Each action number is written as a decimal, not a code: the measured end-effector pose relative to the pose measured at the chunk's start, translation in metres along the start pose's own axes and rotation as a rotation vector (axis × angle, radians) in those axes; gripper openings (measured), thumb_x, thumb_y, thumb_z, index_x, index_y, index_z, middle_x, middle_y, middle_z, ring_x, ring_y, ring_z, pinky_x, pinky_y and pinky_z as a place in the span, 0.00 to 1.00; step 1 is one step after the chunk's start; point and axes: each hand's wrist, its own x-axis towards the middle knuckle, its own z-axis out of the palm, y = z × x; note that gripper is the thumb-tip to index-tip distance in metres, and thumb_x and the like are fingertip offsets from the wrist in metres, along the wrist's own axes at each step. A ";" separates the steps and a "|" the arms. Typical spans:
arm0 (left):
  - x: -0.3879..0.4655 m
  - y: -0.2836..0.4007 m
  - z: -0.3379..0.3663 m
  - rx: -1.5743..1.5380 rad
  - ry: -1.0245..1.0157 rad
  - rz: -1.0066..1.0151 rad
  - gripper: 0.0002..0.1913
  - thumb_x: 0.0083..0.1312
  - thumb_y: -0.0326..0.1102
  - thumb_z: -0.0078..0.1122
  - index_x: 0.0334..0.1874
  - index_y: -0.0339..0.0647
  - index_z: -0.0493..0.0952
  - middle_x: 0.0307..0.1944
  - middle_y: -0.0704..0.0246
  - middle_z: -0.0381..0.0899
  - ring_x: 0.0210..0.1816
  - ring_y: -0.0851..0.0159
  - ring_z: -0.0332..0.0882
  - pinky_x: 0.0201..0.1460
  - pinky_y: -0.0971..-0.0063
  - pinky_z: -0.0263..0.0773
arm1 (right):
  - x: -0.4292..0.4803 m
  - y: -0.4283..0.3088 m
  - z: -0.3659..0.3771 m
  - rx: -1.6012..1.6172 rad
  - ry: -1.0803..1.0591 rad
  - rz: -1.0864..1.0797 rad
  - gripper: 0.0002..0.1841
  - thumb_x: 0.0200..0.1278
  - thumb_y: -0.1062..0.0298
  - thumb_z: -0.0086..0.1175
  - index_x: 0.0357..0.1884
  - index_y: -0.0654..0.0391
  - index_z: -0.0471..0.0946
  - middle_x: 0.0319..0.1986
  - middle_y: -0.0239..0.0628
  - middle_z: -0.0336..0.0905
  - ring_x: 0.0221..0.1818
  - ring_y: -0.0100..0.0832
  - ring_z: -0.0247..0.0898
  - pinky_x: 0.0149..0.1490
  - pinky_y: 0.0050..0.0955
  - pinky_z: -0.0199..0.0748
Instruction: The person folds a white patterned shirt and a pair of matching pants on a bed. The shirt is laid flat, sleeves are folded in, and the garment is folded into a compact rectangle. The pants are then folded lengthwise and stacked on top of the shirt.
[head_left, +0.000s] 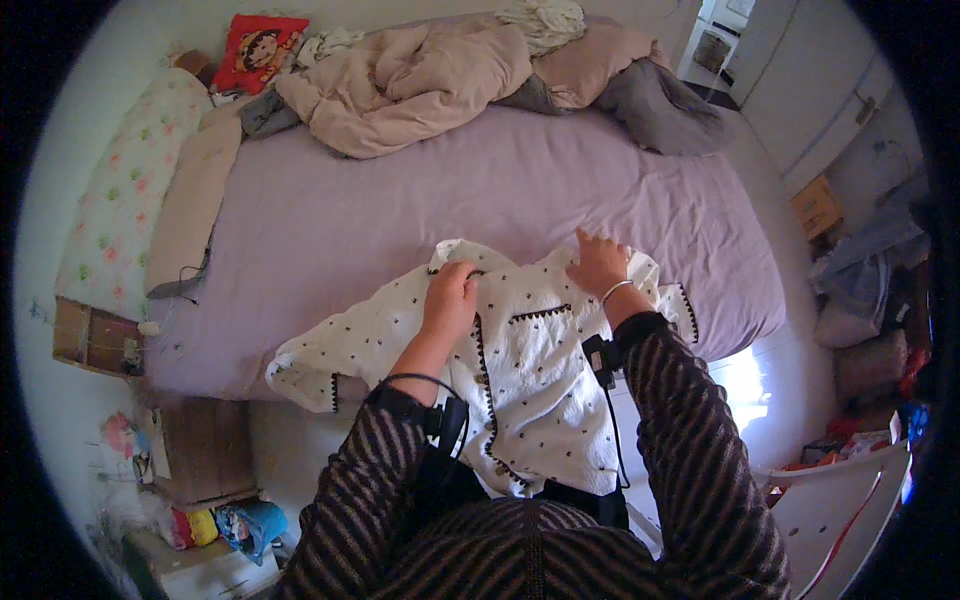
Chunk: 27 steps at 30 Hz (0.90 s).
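A white button-front garment (540, 375) with small dark dots and dark zigzag trim lies partly over the near edge of the bed, its lower part hanging towards me. At the neckline, on the left, my left hand (450, 300) has its fingers closed on the cloth. My right hand (602, 266) rests at the garment's right shoulder, fingers spread; whether it pinches any cloth I cannot tell. One sleeve stretches out to the left, and the other lies bunched beyond my right wrist.
A mauve sheet (420, 195) covers the bed. Crumpled beige bedding (405, 82) lies along its far side, with a red cushion (259, 52) at the far left. A wooden bedside cabinet (202, 450) stands at the lower left, a white chair-like object (840, 510) at the lower right.
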 end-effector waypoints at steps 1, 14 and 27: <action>0.005 -0.003 0.007 0.136 -0.029 -0.013 0.11 0.63 0.31 0.57 0.48 0.41 0.77 0.47 0.60 0.79 0.47 0.53 0.78 0.48 0.59 0.75 | 0.000 0.001 0.001 0.028 -0.054 -0.019 0.22 0.55 0.55 0.56 0.52 0.54 0.79 0.44 0.48 0.80 0.52 0.51 0.73 0.57 0.44 0.70; -0.049 0.042 -0.038 -0.156 0.308 -0.116 0.09 0.57 0.29 0.60 0.38 0.38 0.71 0.35 0.59 0.74 0.41 0.49 0.76 0.40 0.59 0.72 | -0.048 0.037 -0.061 1.191 0.476 0.065 0.10 0.62 0.64 0.56 0.39 0.61 0.79 0.31 0.46 0.82 0.34 0.36 0.79 0.39 0.32 0.73; -0.117 0.060 -0.042 -0.155 -0.286 -0.132 0.07 0.58 0.33 0.65 0.32 0.39 0.76 0.34 0.63 0.77 0.36 0.56 0.78 0.40 0.65 0.74 | -0.177 0.059 -0.012 0.862 0.080 0.267 0.11 0.61 0.62 0.57 0.38 0.58 0.79 0.27 0.41 0.81 0.29 0.35 0.78 0.37 0.33 0.74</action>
